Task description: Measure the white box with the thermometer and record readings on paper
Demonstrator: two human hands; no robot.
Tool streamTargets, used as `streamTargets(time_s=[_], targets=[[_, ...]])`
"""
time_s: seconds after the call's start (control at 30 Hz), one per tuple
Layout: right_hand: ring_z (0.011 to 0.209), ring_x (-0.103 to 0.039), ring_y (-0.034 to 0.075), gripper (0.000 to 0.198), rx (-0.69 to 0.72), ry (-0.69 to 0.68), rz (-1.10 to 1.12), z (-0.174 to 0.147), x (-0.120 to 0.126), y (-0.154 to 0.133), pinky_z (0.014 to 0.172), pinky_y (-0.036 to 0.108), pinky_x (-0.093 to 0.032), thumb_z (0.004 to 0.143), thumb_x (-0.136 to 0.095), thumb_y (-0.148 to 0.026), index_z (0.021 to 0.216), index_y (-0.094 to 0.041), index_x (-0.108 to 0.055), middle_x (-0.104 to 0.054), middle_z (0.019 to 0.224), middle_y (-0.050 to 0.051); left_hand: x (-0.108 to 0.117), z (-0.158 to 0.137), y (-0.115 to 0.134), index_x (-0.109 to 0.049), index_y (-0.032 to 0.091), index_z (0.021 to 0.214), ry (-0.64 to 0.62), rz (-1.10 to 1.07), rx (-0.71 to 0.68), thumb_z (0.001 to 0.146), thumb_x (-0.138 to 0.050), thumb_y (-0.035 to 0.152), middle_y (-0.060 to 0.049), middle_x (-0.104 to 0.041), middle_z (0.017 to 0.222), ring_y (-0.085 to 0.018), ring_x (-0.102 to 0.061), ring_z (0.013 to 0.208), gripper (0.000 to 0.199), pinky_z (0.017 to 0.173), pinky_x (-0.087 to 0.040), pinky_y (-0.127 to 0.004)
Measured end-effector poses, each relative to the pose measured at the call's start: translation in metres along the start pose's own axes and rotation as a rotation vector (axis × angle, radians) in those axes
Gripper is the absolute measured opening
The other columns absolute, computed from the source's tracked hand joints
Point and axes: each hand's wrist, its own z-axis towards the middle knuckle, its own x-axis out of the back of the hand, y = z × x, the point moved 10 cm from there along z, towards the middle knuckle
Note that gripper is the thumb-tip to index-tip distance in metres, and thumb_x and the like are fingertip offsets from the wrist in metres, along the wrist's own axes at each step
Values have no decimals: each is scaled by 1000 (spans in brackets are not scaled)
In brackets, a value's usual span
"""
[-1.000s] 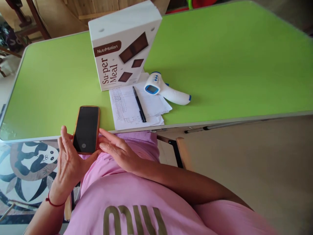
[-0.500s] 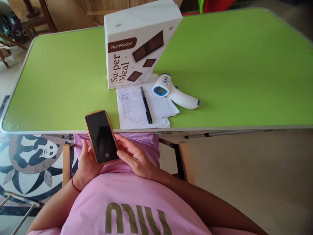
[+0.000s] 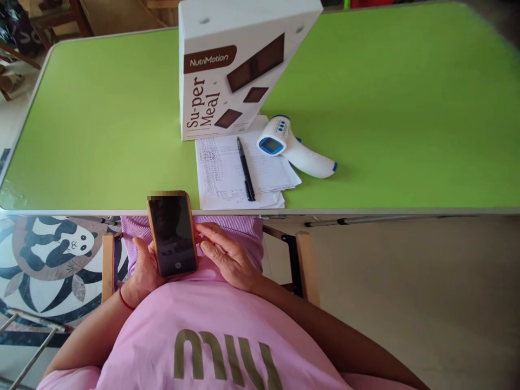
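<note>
Phone (image 3: 174, 233) in orange case, up over the lap, just off the table's near edge; its top overlaps the edge in view. Screen faces up, dark w/ faint reflection, small round mark nr bottom. L hand (image 3: 145, 268) has the phone: loose cradle, palm under lower L corner, thumb raised & standing off the side, other fingers hidden behind. R hand (image 3: 231, 260) half-curled at phone's R edge, fingertips at or nr the case; can't tell if it grips or takes any weight. Red string (image 3: 125, 300) on L wrist.

Table (image 3: 385, 108): green top, pale rim. Papers (image 3: 219, 181) lie nr the close edge, R of phone, a bit untidy. Black pen (image 3: 246, 170) flat on papers, slanted. White/blue thermometer (image 3: 298, 149) on its side, display end on papers, handle out over green. White box (image 3: 244, 49) stands upright just behind papers, brown label, "Su-per Meal" print; can't tell if papers run under it.

Pink shirt (image 3: 227, 309) w/ dark lettering, ribbed pink pants (image 3: 235, 230) under table edge. Wooden armrests (image 3: 307, 265) either side of body. Panda pic (image 3: 77, 244) on floor, L.
</note>
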Motion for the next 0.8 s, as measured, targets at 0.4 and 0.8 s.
streamTargets(time_s=[0.4, 0.8], targets=[[116, -62, 20, 54, 336, -36, -263, -8, -1, -26, 101, 38, -55, 101, -45, -46, 150, -26, -45, -57, 129, 13, -9, 8, -3, -70, 19, 123, 36, 76, 29, 76, -47, 91, -13, -77, 106, -40, -69, 111, 89, 87, -62, -47], [122, -62, 31, 64, 480, 96, -506, -17, 6, -39, 99, 49, -56, 95, -51, -53, 148, -19, -47, -58, 132, 20, -21, 8, 0, -77, 14, 102, -29, 287, 15, 51, -68, 92, -12, -78, 95, -43, -71, 101, 93, 76, -64, -44]])
